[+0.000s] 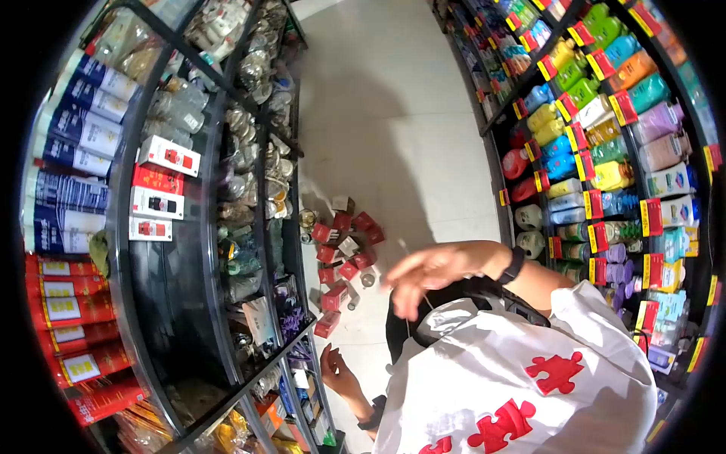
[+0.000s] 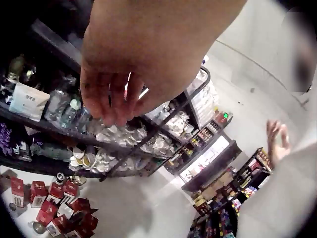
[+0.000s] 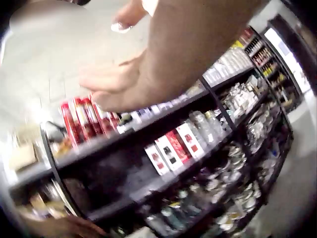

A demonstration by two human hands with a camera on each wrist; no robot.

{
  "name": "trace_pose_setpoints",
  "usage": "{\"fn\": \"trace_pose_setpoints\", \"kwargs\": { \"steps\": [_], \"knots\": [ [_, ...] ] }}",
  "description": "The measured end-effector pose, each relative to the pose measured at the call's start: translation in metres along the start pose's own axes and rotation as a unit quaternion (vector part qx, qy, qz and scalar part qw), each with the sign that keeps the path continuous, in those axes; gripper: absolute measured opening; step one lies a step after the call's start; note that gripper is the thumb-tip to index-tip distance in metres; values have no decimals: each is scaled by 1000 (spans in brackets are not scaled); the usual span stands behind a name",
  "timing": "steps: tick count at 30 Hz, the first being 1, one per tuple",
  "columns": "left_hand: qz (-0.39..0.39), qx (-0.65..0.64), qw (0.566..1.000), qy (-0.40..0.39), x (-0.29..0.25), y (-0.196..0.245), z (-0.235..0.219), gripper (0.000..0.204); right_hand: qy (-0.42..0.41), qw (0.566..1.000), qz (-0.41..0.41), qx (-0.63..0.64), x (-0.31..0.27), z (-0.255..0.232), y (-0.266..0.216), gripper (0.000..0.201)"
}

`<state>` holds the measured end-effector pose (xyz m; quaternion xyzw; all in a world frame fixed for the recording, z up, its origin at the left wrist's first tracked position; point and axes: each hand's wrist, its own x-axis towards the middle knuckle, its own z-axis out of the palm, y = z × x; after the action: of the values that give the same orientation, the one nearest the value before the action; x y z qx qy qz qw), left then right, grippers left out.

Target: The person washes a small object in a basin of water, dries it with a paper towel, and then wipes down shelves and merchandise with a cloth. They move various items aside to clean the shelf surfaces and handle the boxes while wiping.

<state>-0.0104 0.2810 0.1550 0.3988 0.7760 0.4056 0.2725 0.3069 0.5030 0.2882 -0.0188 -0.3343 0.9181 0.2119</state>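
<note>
My right hand is raised in front of my chest, with relaxed fingers and nothing held; it is slightly blurred. Lower and to the left, my left hand hangs beside the shelf's edge, fingers loosely bent and holding nothing. In the left wrist view, that left hand overlaps shelves of glassware. Small red-and-white boxes lie scattered on the floor, with a few small glass or metal pieces among them. On the left shelf stands a short row of white-and-red boxes.
A black rack on the left carries bagged glassware, blue-and-white packs and red packs. Opposite, shelves hold colourful bottles with red-and-yellow price tags. Pale tiled floor runs between them.
</note>
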Motion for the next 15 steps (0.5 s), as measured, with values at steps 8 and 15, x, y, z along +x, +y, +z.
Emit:
{"fn": "trace_pose_setpoints", "kwargs": {
  "steps": [8, 15],
  "knots": [
    [-48, 4, 997, 58, 26, -12, -32, 26, 207, 869, 287, -345, 67, -45, 61, 54],
    [-93, 44, 987, 122, 43, 2, -60, 23, 106, 666, 230, -702, 108, -44, 72, 39]
  ]
}}
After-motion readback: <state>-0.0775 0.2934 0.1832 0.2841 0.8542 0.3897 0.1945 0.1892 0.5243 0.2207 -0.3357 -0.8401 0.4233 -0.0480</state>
